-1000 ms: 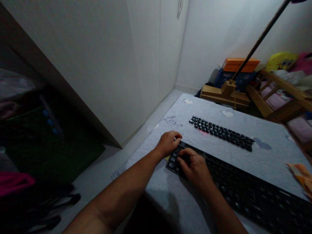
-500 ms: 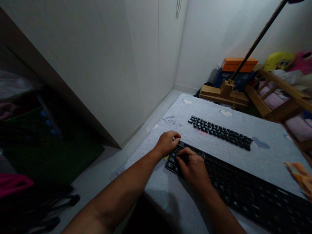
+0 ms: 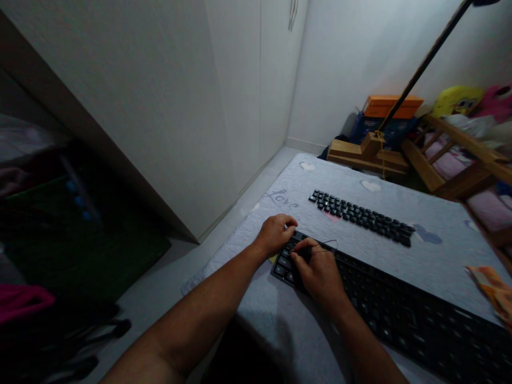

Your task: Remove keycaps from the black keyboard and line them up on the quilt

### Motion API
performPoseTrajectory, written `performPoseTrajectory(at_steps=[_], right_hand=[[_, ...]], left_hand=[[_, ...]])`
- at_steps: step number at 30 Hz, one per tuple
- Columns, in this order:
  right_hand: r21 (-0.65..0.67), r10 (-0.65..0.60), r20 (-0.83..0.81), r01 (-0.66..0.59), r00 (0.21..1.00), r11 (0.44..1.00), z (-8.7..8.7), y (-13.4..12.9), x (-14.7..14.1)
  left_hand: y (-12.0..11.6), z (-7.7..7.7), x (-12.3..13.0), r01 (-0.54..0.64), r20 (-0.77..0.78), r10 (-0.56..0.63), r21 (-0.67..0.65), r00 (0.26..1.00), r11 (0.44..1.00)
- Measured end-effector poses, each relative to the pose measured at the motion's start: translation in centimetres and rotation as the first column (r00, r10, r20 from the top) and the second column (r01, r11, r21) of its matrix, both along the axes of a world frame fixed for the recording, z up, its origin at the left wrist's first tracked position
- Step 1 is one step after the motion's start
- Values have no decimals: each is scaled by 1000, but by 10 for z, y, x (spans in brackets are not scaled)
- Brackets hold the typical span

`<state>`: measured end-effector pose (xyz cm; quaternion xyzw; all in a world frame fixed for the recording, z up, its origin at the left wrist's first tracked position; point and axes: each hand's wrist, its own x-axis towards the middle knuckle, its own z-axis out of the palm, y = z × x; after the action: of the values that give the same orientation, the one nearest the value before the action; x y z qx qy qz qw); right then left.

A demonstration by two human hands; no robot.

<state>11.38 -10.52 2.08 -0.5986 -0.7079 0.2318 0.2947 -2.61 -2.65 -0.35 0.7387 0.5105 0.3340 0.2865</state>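
A black keyboard [image 3: 376, 288] lies slantwise across the light patterned cover. Keycaps [image 3: 285, 262] still stand at its left end, while much of the rest looks dark and bare. My left hand [image 3: 276, 233] is closed over the far left corner, thumb at the edge, steadying it. Above the left keys, my right hand [image 3: 318, 266] pinches a thin bent wire [image 3: 330, 241], whose loop sticks out past the knuckles. The wire's lower end is hidden by my fingers. Beyond the keyboard, loose black keycaps [image 3: 360, 216] lie in neat rows on the cover.
A pale wardrobe [image 3: 224, 106] rises on the left. Orange cloth [image 3: 490, 288] lies at the right edge. Behind the cover stand a wooden base [image 3: 366, 152] with a slanting pole [image 3: 424, 66], an orange box [image 3: 392, 106] and a wooden rail [image 3: 468, 138].
My right hand has shifted slightly and the wire loop has swung up and away from the knuckles. My left hand and the keyboard stay where they were.
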Motion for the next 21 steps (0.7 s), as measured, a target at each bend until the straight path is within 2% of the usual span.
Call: performPoseTrajectory(at_steps=[4, 21], right_hand=[[-41, -8, -10, 7, 1000, 999, 2, 3, 0], [-69, -41, -29, 39, 999, 997, 2, 5, -1]], left_hand=[[0, -1, 0, 5, -5, -5, 0, 1000, 1000], [1, -2, 1, 11, -24, -11, 24, 1000, 1000]])
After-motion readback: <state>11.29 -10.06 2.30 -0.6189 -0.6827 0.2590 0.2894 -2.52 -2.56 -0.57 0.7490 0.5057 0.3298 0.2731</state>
